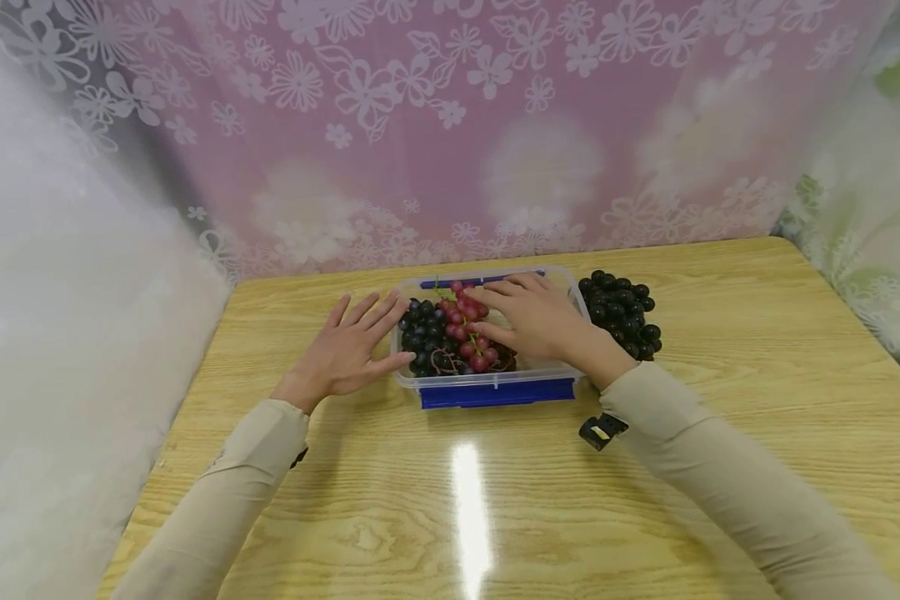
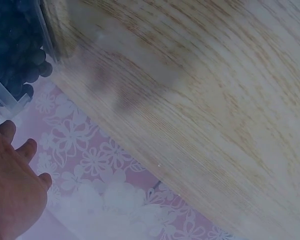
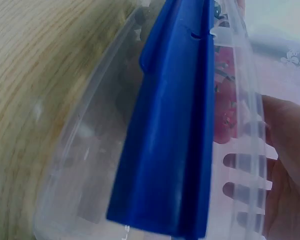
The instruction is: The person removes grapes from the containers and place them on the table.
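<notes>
A clear plastic container (image 1: pixel 495 380) with blue side latches stands near the table's back edge. Dark grapes (image 1: pixel 422 329) lie in its left part, and a bunch of red grapes (image 1: pixel 465 317) lies beside them in the middle. My left hand (image 1: pixel 351 346) is at the container's left side with its fingers spread, the tips by the rim. My right hand (image 1: pixel 532 315) reaches over the container's right part, fingers extended, tips close to the red grapes; whether they touch cannot be told. In the right wrist view, the blue latch (image 3: pixel 165 125) covers much of the container, and the right fingers show through its clear wall.
Another bunch of black grapes (image 1: pixel 622 308) lies on the wooden table (image 1: pixel 375 500) just right of the container. A pink flowered cloth (image 1: pixel 450 167) hangs behind the table's back edge. White cloth (image 1: pixel 60 333) hangs along the left side.
</notes>
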`<act>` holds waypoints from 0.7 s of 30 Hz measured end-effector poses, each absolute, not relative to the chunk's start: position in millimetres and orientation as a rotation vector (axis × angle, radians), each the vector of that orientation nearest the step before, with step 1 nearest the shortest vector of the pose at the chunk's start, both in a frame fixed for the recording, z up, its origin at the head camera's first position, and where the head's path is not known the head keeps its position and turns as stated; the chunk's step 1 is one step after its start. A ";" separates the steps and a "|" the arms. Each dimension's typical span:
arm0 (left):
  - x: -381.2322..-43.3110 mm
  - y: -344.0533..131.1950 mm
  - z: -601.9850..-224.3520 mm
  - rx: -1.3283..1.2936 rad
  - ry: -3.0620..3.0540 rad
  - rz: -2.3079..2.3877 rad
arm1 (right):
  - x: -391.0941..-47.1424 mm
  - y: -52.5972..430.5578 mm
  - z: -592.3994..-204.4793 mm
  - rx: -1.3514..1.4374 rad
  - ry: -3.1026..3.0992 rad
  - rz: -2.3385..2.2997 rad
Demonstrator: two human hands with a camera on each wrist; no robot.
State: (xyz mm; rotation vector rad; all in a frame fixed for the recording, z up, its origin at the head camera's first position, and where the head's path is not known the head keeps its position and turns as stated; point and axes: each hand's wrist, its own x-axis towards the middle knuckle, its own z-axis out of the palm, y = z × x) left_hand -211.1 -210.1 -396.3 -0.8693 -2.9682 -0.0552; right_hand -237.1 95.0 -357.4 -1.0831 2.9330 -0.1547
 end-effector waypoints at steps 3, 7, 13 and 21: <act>-211.4 -209.5 -396.6 -0.869 -2.968 -0.049 | -237.2 92.0 -359.6 -1.080 2.956 -0.150; -211.2 -209.3 -397.5 -0.865 -2.971 -0.062 | -238.1 84.7 -361.9 -1.045 2.959 -0.189; -211.4 -209.3 -399.6 -0.857 -2.983 -0.096 | -239.6 70.5 -362.1 -0.968 2.960 -0.250; -212.0 -209.4 -399.8 -0.843 -2.992 -0.099 | -242.6 59.3 -367.0 -0.776 2.983 -0.425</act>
